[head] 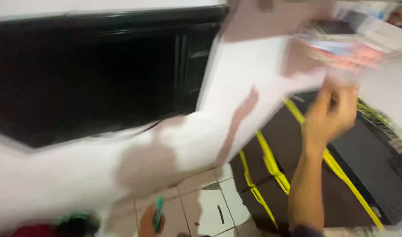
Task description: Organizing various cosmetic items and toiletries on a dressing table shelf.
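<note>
The picture is smeared by motion. A large white sheet (236, 101) with brownish patches slants from the upper right down to the lower left. My right hand (330, 112) is raised, its fingers curled at the sheet's lower right edge, under a blurred stack of colourful papers (346, 46). My left hand (148, 224) shows only partly at the bottom edge and grips a green pen (158, 213) that stands upright.
A black cabinet (86, 74) fills the left behind the sheet. Pale floor tiles (210, 206) lie below. A dark box or mat crossed by yellow straps (271, 162) sits beside my right forearm. Something red and green (56, 228) is blurred at the bottom left.
</note>
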